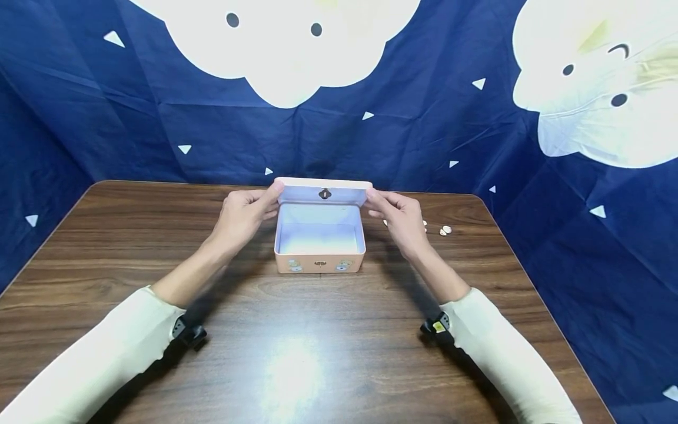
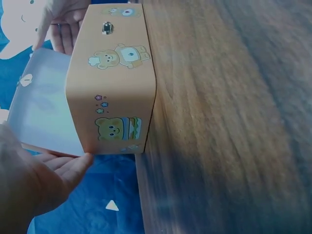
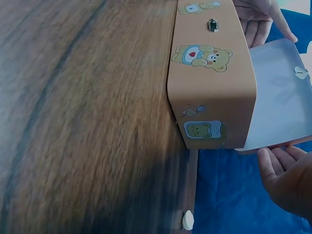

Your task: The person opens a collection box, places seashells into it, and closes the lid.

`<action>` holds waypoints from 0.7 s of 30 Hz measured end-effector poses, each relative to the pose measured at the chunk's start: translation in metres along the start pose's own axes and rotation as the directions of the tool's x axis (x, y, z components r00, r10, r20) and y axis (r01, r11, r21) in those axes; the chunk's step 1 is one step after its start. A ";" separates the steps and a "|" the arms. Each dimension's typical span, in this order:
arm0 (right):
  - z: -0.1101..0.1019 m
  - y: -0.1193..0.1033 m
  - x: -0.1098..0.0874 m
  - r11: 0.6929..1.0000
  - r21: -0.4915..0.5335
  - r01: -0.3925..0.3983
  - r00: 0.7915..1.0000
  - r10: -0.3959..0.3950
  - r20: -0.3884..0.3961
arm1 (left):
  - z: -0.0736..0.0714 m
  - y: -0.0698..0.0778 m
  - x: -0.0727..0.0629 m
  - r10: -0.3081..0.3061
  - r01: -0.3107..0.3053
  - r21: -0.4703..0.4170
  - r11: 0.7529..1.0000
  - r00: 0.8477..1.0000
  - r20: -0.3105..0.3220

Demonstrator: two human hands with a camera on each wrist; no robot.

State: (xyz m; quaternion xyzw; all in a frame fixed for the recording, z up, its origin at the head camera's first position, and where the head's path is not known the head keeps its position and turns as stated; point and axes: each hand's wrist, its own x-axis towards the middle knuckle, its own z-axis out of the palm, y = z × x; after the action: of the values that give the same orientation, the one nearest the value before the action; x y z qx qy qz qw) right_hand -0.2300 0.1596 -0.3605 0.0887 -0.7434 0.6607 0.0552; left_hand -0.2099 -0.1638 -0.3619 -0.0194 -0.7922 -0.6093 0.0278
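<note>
Peach box [image 1: 302, 268] — lid [image 1: 307, 195] raised.
Left hand [image 1: 242, 213] pinches one lid corner, right hand [image 1: 401, 219] another — box between; white pieces [image 1: 447, 229] beside right hand.

- A screened-off recording corner, by its look; the room behind is hidden.
- Creased dark blue cloth [image 1: 318, 136] hangs behind the tabletop [image 1: 249, 318] and at both sides.
- White clouds [image 1: 283, 56] with dark eyes and small white triangles [image 1: 479, 83] pattern it, nursery-style.
- The wood-grain tabletop carries a bright glare [image 1: 293, 371].
- Black cameras [image 1: 197, 336] sit by both sleeve cuffs [image 1: 159, 315].
</note>
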 end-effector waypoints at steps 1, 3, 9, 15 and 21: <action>0.001 0.000 0.001 1.000 0.012 0.001 1.000 -0.001 -0.006 | 0.000 0.000 0.001 -0.007 0.006 -0.023 1.000 1.000 -0.012; 0.004 0.001 0.003 0.999 0.035 0.005 1.000 -0.005 -0.017 | 0.001 0.001 0.003 -0.017 0.015 -0.063 0.998 0.999 -0.037; 0.008 0.003 0.008 0.998 0.061 0.016 0.999 -0.013 -0.038 | 0.002 0.003 0.006 -0.020 0.011 -0.092 0.996 0.995 -0.099; 0.009 0.008 0.011 0.998 0.061 0.017 0.999 -0.015 -0.036 | 0.004 0.002 0.010 -0.012 0.001 -0.091 0.996 0.992 -0.122; 0.010 0.013 0.016 0.998 0.065 -0.002 0.999 0.005 -0.037 | 0.005 0.000 0.013 -0.009 -0.003 -0.097 0.995 0.992 -0.124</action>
State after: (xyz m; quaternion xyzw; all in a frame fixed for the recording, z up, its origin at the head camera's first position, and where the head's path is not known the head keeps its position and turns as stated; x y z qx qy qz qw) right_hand -0.2479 0.1497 -0.3711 0.0769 -0.7203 0.6863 0.0651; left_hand -0.2231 -0.1585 -0.3624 0.0186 -0.7586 -0.6469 0.0752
